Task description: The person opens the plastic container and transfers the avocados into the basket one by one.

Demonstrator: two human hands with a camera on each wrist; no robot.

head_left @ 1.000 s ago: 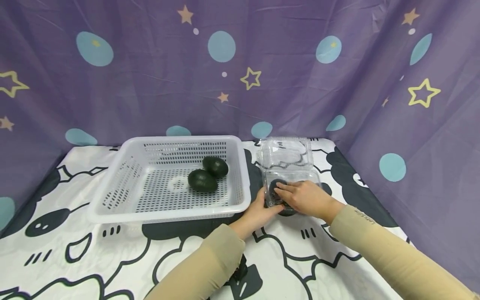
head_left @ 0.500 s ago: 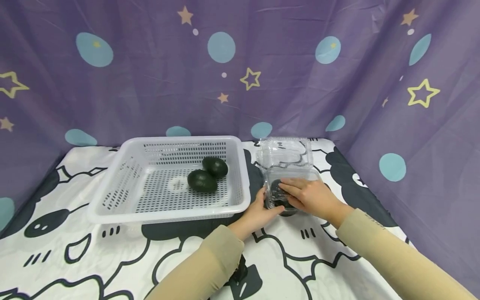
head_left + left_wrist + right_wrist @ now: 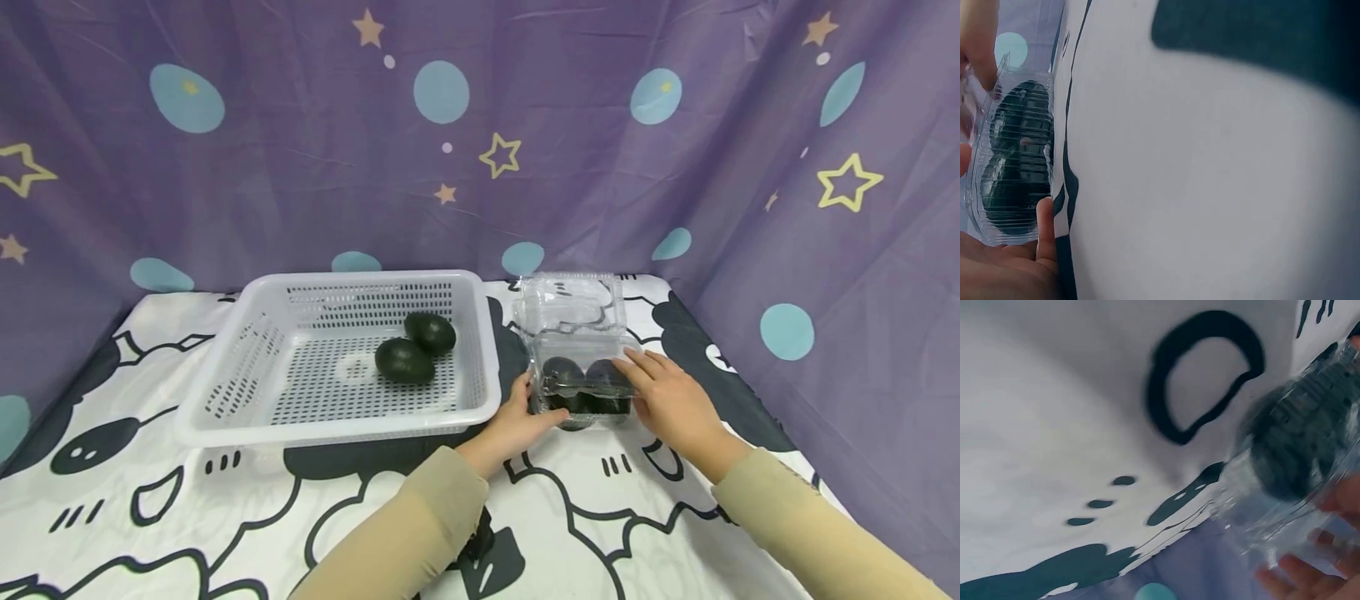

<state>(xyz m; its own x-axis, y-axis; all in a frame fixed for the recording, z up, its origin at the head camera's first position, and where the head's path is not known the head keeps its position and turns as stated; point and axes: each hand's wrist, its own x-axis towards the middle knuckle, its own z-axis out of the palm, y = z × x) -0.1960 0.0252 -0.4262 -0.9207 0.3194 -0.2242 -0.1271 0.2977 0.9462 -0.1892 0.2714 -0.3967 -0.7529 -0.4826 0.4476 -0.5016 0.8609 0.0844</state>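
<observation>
In the head view, a clear plastic clamshell container [image 3: 577, 343] stands with its lid [image 3: 573, 304] tipped back, away from the person. Two dark green avocados, a left one [image 3: 562, 377] and a right one [image 3: 606, 379], lie side by side in its base, seen through ribbed plastic in the left wrist view. The left hand [image 3: 517, 429] holds the base at its near left corner, thumb along the front and fingers at the left side. With fingers extended, the right hand [image 3: 671, 404] touches the right rim, fingertips beside the right avocado.
Left of the container is a white perforated basket [image 3: 341, 431] holding two more avocados [image 3: 405, 361]. A cloth with black-and-white cartoon print [image 3: 360, 533] covers the table. Behind hangs a purple curtain [image 3: 300, 167] with stars and dots.
The right hand has moved right, from over the middle of the container to its right side, exposing both avocados inside. The left hand keeps its place at the left corner.
</observation>
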